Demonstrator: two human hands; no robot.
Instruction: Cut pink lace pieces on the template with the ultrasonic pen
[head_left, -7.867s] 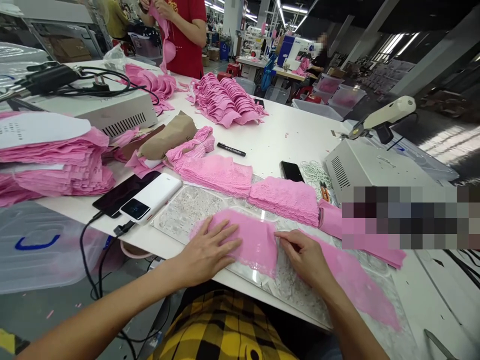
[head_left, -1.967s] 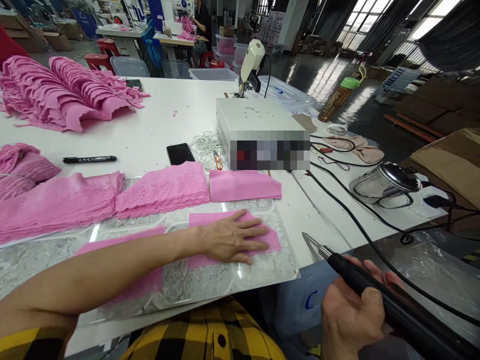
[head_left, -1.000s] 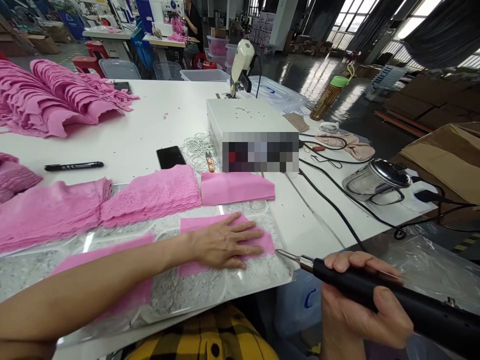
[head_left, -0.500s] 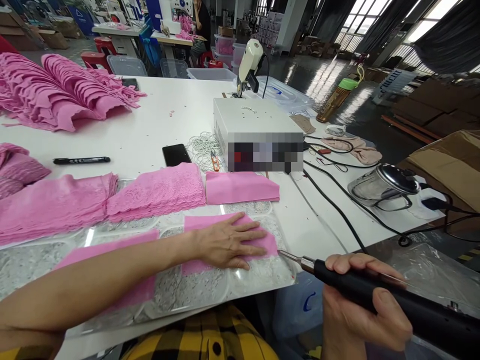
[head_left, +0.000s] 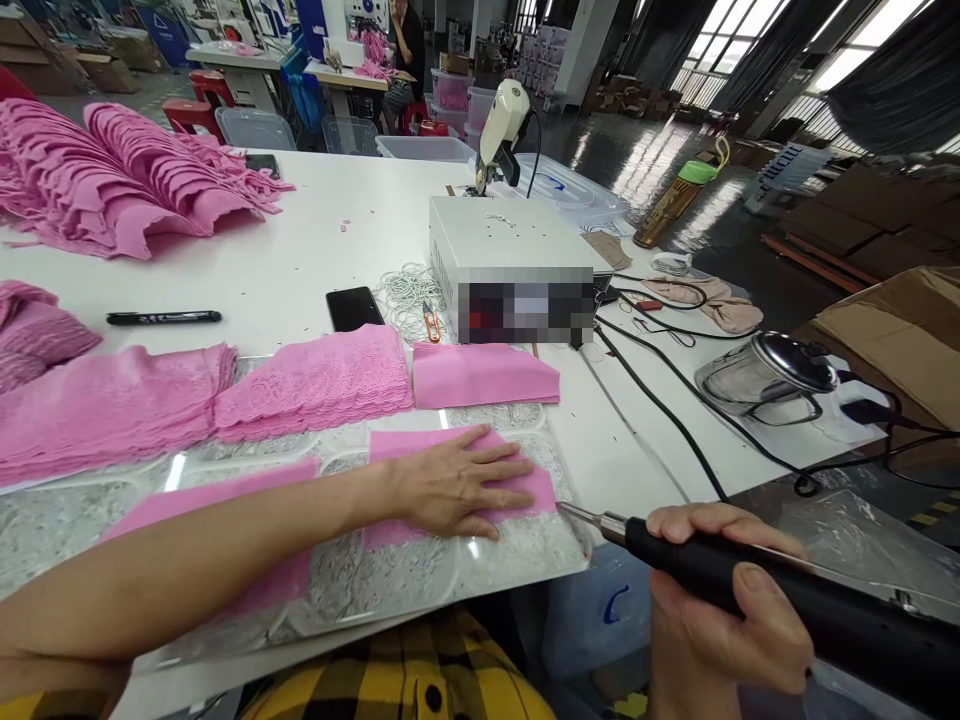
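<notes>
My left hand (head_left: 457, 484) lies flat with fingers spread on a pink fabric piece (head_left: 386, 450), pressing it onto a clear-topped patterned mat (head_left: 390, 590). In my right hand (head_left: 731, 590) is a black handheld welding tool (head_left: 697, 565) with a pointed metal tip. The tip meets or nearly meets the right corner of that fabric; I cannot tell if they touch. Another pink piece (head_left: 285, 580) lies partly under my left forearm. Behind the mat's front part sit a smooth pink stack (head_left: 486, 376), a lace-edged pink stack (head_left: 322, 385) and a wider pink stack (head_left: 112, 400).
A grey box unit (head_left: 517, 230) stands behind, with black cables (head_left: 667, 410) running right. Near it are orange snips (head_left: 431, 322), tangled cord (head_left: 405, 300), a phone (head_left: 354, 309) and a black marker (head_left: 163, 318). A lidded glass mug (head_left: 769, 375) stands right. A co-worker (head_left: 405, 60) sits far back.
Almost nothing differs. My left hand stays flat on the fabric, and the tool in my right hand has shifted very slightly, its tip still at the fabric's corner.
</notes>
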